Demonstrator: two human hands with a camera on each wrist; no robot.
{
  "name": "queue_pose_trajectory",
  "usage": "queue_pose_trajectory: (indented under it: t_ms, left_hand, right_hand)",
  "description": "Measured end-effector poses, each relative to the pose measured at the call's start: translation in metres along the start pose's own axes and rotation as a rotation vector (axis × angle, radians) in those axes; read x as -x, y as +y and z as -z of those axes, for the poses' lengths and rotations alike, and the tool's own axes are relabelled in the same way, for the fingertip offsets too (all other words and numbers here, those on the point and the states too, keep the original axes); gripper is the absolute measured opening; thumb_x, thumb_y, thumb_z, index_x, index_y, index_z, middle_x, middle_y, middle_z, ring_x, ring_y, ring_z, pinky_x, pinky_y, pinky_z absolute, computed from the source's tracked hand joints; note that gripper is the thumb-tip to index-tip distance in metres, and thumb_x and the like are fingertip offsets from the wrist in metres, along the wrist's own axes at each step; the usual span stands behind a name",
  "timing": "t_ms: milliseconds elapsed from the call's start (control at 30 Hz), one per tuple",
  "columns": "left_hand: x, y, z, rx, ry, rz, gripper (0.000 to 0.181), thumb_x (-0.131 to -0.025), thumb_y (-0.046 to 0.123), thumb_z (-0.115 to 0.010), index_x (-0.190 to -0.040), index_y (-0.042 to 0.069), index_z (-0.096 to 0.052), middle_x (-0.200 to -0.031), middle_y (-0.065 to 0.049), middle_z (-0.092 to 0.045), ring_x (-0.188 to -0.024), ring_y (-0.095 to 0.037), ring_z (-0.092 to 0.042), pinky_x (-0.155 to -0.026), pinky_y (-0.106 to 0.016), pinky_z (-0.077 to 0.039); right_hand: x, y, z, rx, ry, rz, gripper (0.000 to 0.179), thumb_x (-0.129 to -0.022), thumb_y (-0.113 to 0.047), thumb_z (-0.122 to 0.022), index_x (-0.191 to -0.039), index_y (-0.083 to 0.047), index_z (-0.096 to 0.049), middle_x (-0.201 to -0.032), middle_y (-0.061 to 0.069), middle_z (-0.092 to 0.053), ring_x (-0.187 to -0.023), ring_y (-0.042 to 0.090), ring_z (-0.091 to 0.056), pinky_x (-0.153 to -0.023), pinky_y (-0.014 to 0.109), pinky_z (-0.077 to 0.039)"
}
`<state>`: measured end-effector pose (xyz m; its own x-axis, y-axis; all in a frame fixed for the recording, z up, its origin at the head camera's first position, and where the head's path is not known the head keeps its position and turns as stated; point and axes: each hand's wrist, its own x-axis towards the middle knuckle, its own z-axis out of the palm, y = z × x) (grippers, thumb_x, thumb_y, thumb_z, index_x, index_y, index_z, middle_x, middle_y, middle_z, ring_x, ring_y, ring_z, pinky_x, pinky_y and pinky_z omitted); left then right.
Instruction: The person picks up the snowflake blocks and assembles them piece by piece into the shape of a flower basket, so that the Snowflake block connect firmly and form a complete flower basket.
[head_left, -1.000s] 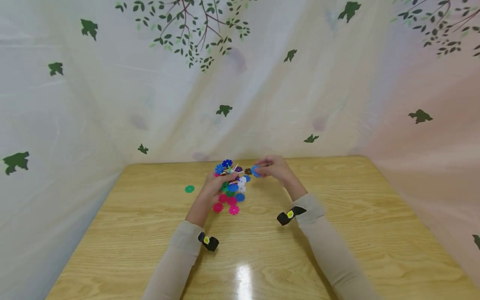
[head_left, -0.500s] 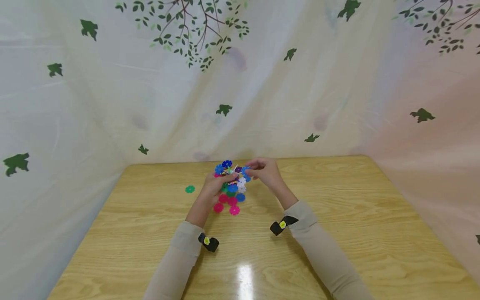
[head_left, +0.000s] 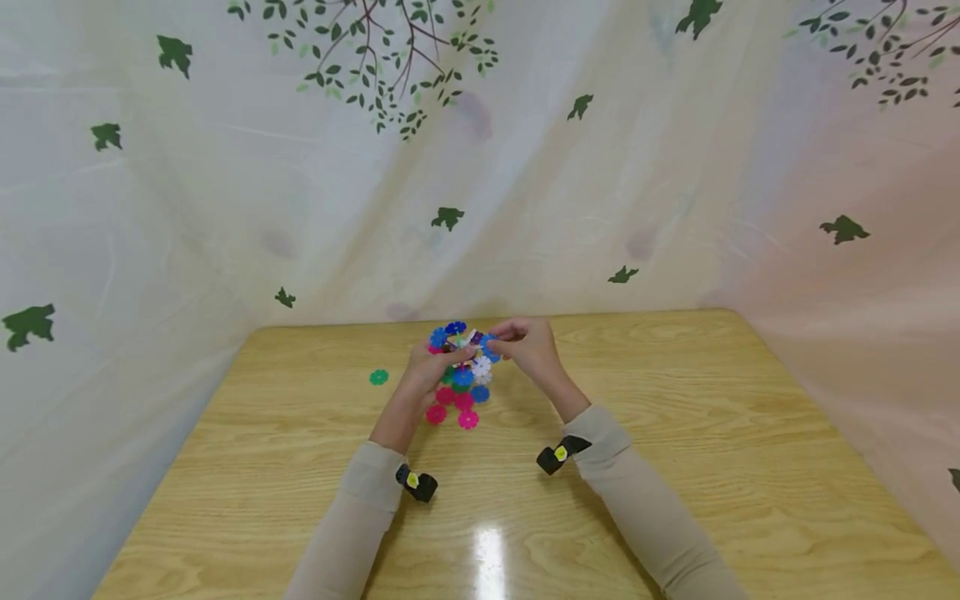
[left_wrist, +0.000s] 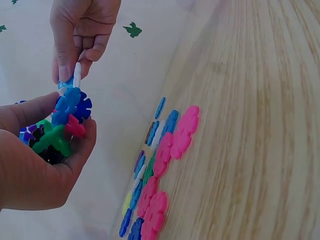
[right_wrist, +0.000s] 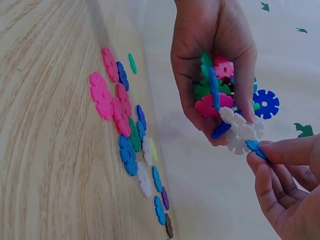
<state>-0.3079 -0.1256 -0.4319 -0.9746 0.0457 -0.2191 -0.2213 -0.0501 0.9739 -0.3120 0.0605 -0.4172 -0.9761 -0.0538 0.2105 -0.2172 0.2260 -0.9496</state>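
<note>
My left hand (head_left: 426, 371) holds a cluster of interlocking flower discs (right_wrist: 215, 104) in blue, green, pink, white and other colours, raised above the table. Its thumb lies against the cluster, and the curled fingers cup it from the other side. Between thumb and fingertips, my right hand (head_left: 532, 348) pinches a light blue flower disc (right_wrist: 255, 147). That disc meets the edge of a white flower disc (right_wrist: 237, 125) on the cluster; in the right wrist view I cannot tell how deep they interlock. My fingers hide part of the cluster.
Beneath my hands, several loose flower discs lie on the wooden table (head_left: 300, 517), among them a pink disc (right_wrist: 101, 96) and a blue disc (right_wrist: 127, 155). A green disc (head_left: 378, 377) sits apart at the left. A printed curtain (head_left: 525, 233) hangs behind the table.
My right hand has moved left with the light blue disc, from beside the cluster up to it. Over the last half second both hands have stayed nearly in place.
</note>
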Motion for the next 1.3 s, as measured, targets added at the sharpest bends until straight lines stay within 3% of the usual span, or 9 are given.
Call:
queue_pose_trajectory:
  t_ms: [100, 200, 433, 600, 800, 933, 1100, 1167, 1300]
  left_hand:
    - [0.001, 0.001, 0.000, -0.014, 0.003, -0.009, 0.045, -0.088, 0.014, -0.080, -0.128, 0.003, -0.062, -0.120, -0.007, -0.064, -0.110, -0.022, -0.058, -0.107, -0.040, -0.048]
    - [0.003, 0.002, 0.000, -0.012, 0.007, -0.016, 0.046, -0.088, 0.014, -0.080, -0.130, 0.002, -0.062, -0.121, -0.009, -0.065, -0.111, -0.023, -0.058, -0.108, -0.041, -0.048]
    - [0.005, -0.002, -0.003, -0.033, 0.012, -0.011, 0.042, -0.089, 0.019, -0.080, -0.126, 0.005, -0.065, -0.119, -0.009, -0.068, -0.106, -0.021, -0.062, -0.100, -0.036, -0.052]
    - [0.008, 0.002, -0.004, 0.009, 0.013, 0.002, 0.041, -0.090, 0.016, -0.078, -0.127, 0.004, -0.064, -0.117, -0.008, -0.067, -0.103, -0.019, -0.062, -0.101, -0.039, -0.053]
    - [0.006, 0.001, -0.006, 0.097, 0.019, 0.027, 0.049, -0.091, 0.010, -0.076, -0.136, 0.004, -0.059, -0.120, -0.010, -0.068, -0.102, -0.018, -0.066, -0.106, -0.041, -0.053]
    - [0.006, 0.000, -0.005, 0.136, 0.049, 0.015, 0.046, -0.091, 0.011, -0.076, -0.134, 0.003, -0.061, -0.107, -0.005, -0.069, -0.093, -0.013, -0.067, -0.093, -0.031, -0.059]
    - [0.006, 0.000, -0.004, 0.218, 0.090, -0.004, 0.042, -0.091, 0.013, -0.077, -0.129, 0.001, -0.063, -0.098, -0.001, -0.071, -0.086, -0.009, -0.069, -0.081, -0.022, -0.060]
    - [0.007, 0.000, -0.005, 0.247, 0.102, -0.006, 0.042, -0.091, 0.013, -0.077, -0.129, 0.001, -0.062, -0.099, -0.001, -0.071, -0.087, -0.008, -0.069, -0.082, -0.021, -0.060]
    - [0.006, 0.001, -0.006, 0.311, 0.117, -0.011, 0.042, -0.092, 0.014, -0.076, -0.129, 0.001, -0.061, -0.104, -0.001, -0.070, -0.091, -0.008, -0.069, -0.085, -0.019, -0.058]
  right_hand:
    - [0.001, 0.000, -0.002, 0.002, 0.018, 0.012, 0.013, -0.085, -0.003, -0.081, -0.094, 0.005, -0.077, -0.084, 0.019, -0.076, -0.073, 0.040, -0.069, -0.064, 0.043, -0.062]
    - [0.003, -0.001, -0.004, 0.012, 0.036, 0.020, 0.012, -0.085, -0.003, -0.081, -0.094, 0.004, -0.078, -0.084, 0.020, -0.076, -0.074, 0.043, -0.069, -0.059, 0.033, -0.059]
    - [0.008, 0.000, -0.007, 0.041, 0.056, 0.076, 0.011, -0.084, -0.001, -0.081, -0.093, 0.005, -0.078, -0.086, 0.022, -0.075, -0.063, 0.009, -0.065, -0.059, 0.021, -0.057]
    - [0.008, -0.001, -0.006, 0.012, 0.043, 0.044, 0.012, -0.085, -0.002, -0.080, -0.095, 0.005, -0.078, -0.086, 0.021, -0.075, -0.063, 0.013, -0.065, -0.059, 0.022, -0.057]
    - [0.009, -0.001, -0.006, -0.019, 0.057, 0.007, 0.014, -0.085, -0.002, -0.080, -0.096, 0.005, -0.076, -0.085, 0.018, -0.074, -0.067, 0.019, -0.068, -0.061, 0.027, -0.059]
    - [0.010, -0.004, -0.007, -0.036, 0.066, -0.001, 0.014, -0.085, -0.001, -0.080, -0.097, 0.006, -0.076, -0.084, 0.018, -0.073, -0.067, 0.022, -0.069, -0.066, 0.040, -0.063]
    - [0.012, -0.007, -0.010, -0.078, 0.068, 0.001, 0.016, -0.084, 0.001, -0.079, -0.098, 0.008, -0.074, -0.083, 0.018, -0.073, -0.063, 0.011, -0.067, -0.075, 0.058, -0.060]
    - [0.013, -0.009, -0.010, -0.093, 0.060, 0.003, 0.017, -0.084, 0.001, -0.079, -0.099, 0.009, -0.074, -0.083, 0.017, -0.073, -0.063, 0.011, -0.067, -0.076, 0.059, -0.060]
    - [0.015, -0.013, -0.012, -0.126, 0.041, -0.001, 0.021, -0.084, 0.000, -0.080, -0.101, 0.010, -0.073, -0.083, 0.015, -0.073, -0.066, 0.023, -0.071, -0.075, 0.055, -0.061]
